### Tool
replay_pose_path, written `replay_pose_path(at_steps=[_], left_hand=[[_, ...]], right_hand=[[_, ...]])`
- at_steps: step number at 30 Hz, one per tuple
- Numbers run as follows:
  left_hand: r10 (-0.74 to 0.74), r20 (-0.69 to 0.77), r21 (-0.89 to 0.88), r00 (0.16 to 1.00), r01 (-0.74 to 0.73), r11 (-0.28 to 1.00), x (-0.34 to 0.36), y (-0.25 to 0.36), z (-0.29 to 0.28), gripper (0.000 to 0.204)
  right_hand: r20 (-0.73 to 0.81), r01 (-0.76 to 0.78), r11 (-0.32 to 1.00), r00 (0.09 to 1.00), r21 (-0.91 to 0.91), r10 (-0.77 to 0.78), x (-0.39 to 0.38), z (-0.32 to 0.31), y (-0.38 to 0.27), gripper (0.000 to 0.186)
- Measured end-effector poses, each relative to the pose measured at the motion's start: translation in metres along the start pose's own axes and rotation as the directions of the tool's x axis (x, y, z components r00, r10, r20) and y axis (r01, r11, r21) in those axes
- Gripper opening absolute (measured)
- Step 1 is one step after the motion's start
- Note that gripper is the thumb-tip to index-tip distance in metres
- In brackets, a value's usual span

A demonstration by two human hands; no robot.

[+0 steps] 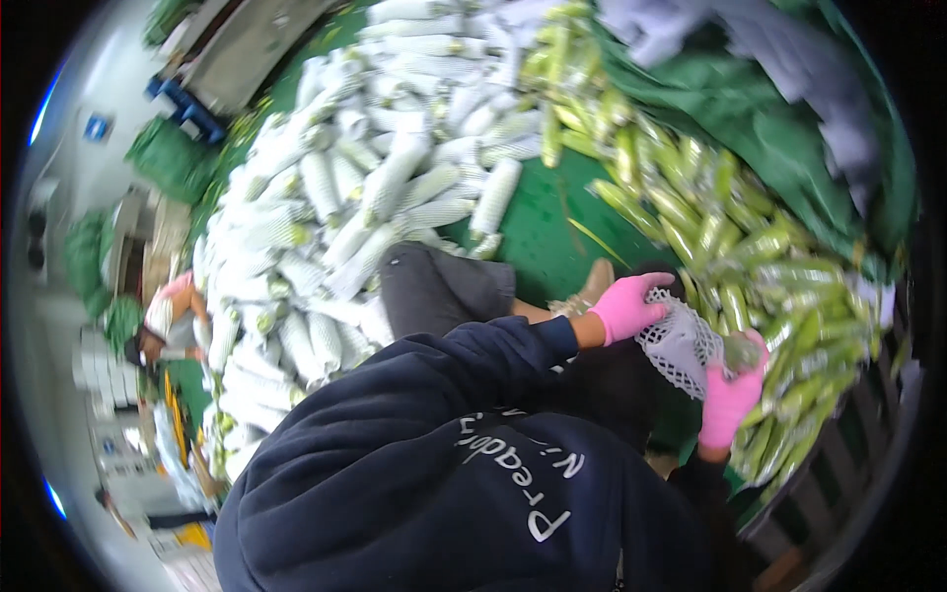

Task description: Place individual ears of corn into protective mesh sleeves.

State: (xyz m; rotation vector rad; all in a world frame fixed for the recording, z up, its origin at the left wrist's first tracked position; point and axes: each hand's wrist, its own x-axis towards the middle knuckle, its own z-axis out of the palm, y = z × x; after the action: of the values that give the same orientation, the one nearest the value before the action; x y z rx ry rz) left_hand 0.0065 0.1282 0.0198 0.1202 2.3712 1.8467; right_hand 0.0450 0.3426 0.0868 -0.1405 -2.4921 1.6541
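Pink gloves cover both my hands. My left hand (628,309) is closed on the far end of a white foam net sleeve (681,340). My right hand (735,393) grips a long green vegetable (740,353) in clear film at the sleeve's other end. How far the vegetable reaches into the sleeve I cannot tell. Just right of my hands lies a heap of green vegetables (804,326), many wrapped in clear film. To the left, a broad pile of vegetables in white net sleeves (335,187) spreads out beside my bent leg.
Green sheeting (730,109) and loose white net sleeves (804,59) lie at the far right. Between the two heaps shows a wet green floor (552,212). A dark slatted crate (838,464) stands at the lower right. Other people (173,316) and green sacks (173,158) are at the left.
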Motion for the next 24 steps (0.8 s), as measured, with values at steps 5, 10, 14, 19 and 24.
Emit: replay_pose_path(at_steps=[5,10,14,19,24], left_hand=[[0.110,0.182,-0.549,0.977,0.009,0.836,-0.040,0.032,-0.097,0.054],[-0.073,0.392,-0.891,0.917,0.399,0.219,-0.123,0.027,-0.128,0.060],[-0.094,0.235,-0.941,0.968,0.250,0.229,-0.143,0.034,-0.121,0.060],[-0.159,0.061,-0.968,0.985,0.098,0.232,-0.179,0.031,-0.119,0.060],[-0.282,-0.038,-0.978,0.959,0.021,0.205,-0.230,0.025,-0.132,0.061]], right_hand=[[0.339,-0.007,0.834,0.915,0.552,-0.217,-0.011,0.080,-0.072,0.063],[0.667,-0.015,0.947,0.714,0.319,-0.214,-0.024,0.164,-0.107,0.038],[0.518,0.673,0.683,0.491,0.285,-0.700,0.018,0.204,-0.103,0.021],[0.821,0.025,0.966,0.522,0.258,-0.233,0.028,0.252,0.006,0.026],[0.951,-0.268,0.961,0.308,0.075,0.011,-0.044,0.217,-0.025,0.035]])
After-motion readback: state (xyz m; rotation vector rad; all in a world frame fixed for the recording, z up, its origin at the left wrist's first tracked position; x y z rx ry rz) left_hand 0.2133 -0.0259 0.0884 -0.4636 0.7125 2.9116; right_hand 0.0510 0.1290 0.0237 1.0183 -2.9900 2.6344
